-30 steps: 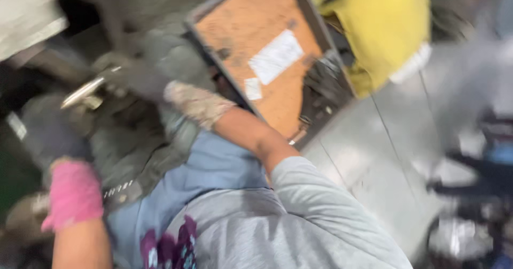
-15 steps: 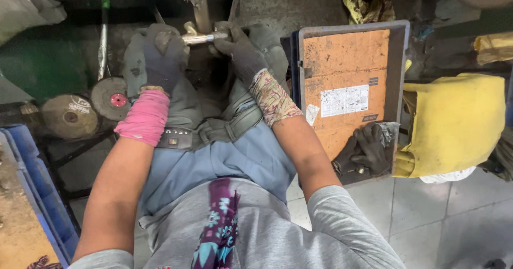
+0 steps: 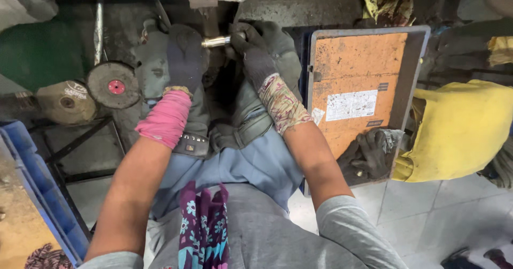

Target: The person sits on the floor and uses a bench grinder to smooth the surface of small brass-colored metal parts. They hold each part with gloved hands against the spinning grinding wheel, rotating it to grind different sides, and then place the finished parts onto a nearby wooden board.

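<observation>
Gloved left hand (image 3: 184, 55) and right hand (image 3: 251, 47) hide the brass rod's (image 3: 216, 41) ends.

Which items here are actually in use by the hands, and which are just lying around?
In use:
left hand
right hand
small brass-coloured metal piece, held between both

Lying about:
two grinding discs
orange tray
spare dark gloves
yellow cloth
blue crate

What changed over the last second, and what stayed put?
A second ago the view was tilted and blurred; it has since swung level over the lap. Both gloved hands, left and right, have come together in front, on the ends of the short metal rod, as half a second ago. The orange tray, the spare gloves and the yellow cloth lie as before.
</observation>
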